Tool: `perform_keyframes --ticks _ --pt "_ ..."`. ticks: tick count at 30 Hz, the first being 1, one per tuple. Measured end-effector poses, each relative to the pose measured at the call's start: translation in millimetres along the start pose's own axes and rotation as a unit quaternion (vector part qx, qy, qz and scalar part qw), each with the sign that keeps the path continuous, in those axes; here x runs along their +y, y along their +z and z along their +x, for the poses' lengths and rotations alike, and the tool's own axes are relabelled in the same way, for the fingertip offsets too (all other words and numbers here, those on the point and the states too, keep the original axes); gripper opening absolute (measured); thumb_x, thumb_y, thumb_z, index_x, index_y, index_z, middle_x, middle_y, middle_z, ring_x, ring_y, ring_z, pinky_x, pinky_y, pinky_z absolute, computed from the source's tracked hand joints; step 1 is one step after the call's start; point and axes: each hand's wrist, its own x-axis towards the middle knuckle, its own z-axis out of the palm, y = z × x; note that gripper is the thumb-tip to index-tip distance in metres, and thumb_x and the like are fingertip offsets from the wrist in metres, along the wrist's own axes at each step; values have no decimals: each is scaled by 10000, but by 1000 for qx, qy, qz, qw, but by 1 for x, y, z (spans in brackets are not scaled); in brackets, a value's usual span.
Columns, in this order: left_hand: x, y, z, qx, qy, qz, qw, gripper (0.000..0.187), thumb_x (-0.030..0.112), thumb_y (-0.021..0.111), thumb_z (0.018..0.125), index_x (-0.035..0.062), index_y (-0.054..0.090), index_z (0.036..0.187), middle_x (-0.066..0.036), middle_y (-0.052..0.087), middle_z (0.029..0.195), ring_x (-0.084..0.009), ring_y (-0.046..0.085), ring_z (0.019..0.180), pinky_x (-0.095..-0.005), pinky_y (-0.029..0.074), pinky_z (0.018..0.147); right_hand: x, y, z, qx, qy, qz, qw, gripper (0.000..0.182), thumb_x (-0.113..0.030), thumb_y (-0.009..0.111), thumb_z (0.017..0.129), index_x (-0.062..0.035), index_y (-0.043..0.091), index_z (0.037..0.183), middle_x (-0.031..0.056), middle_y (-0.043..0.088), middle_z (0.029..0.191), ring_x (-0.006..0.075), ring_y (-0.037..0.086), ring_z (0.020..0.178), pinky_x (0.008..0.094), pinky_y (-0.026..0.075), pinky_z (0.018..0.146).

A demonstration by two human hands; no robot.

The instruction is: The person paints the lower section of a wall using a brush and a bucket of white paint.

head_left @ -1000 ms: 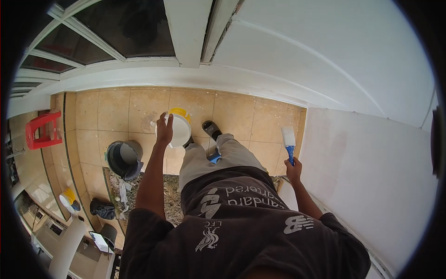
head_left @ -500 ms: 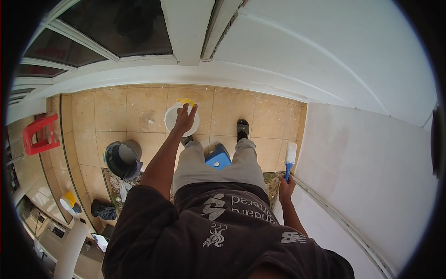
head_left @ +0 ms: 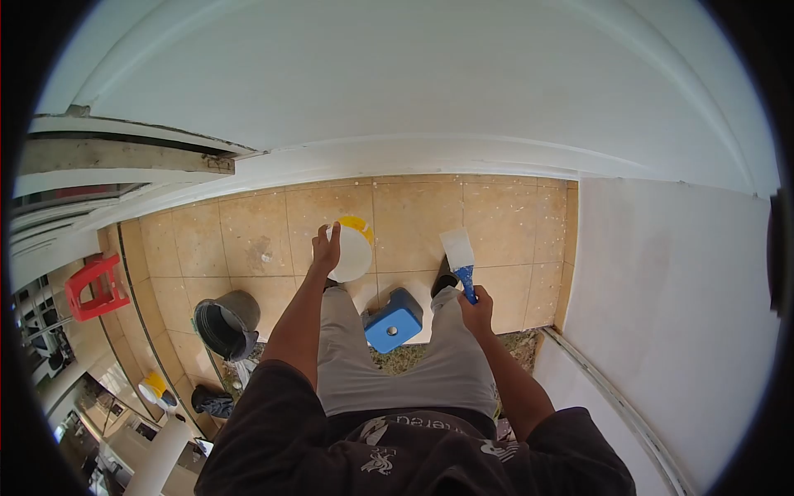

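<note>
Gripping paintbrush (head_left: 457, 251), right hand (head_left: 476, 309): fingers clamped around blue handle, wide flat bristle end whitish, pointing away from body, overlapping dark shoe (head_left: 443, 285) in view. Left hand (head_left: 326, 250): fingers clamped on edge of round white tub (head_left: 356, 258), yellow at far side, pale inside. Below, beige tiles (head_left: 413, 215), white-speckled. Blue stool (head_left: 394, 332) between legs, holed top. Left: dark round bucket (head_left: 236, 310), red stool (head_left: 97, 289) farther out. Right: smooth white wall (head_left: 662, 273).

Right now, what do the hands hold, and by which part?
Left fingers hold the white bucket by its rim; right fingers hold the brush by its blue handle.
</note>
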Motion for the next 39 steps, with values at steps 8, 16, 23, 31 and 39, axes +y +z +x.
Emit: perform_keyframes --ticks 8,16,23,31,39 --pt "37 70 51 -36 -99 -58 993 924 763 389 841 67 308 1443 -317 385 1312 -403 565 1022 -413 521 804 82 104 6 10 14 30 999 129 -91 675 747 -15 580 789 121 552 676 237 558 617 347 428 580" --pt "44 98 100 -47 -35 -81 995 825 690 415 887 78 316 1431 -258 350 1297 -329 583 971 -335 553 639 94 152 16 -24 87 109 990 131 -83 666 759 -1 580 813 130 555 706 231 562 636 349 437 596" --pt "-40 84 146 60 -7 -19 998 747 617 421 927 5 392 1353 -206 439 1229 -318 520 1092 -404 479 817 113 168 71 -1 11 81 997 145 -67 662 749 7 548 801 133 544 711 224 543 627 340 432 596" --pt "-158 165 -6 102 131 71 984 393 341 502 978 -28 507 1111 -171 493 1069 -274 497 940 -353 453 708 134 172 115 -22 20 115 993 128 -78 671 748 7 594 804 124 564 739 231 565 652 339 436 605" --pt "-274 282 -71 -142 55 112 982 369 240 569 916 -9 490 1177 -245 480 1088 -358 530 948 -424 464 814 120 161 141 -62 -17 114 991 111 -56 686 781 -17 589 818 26 524 743 98 482 661 265 396 611"
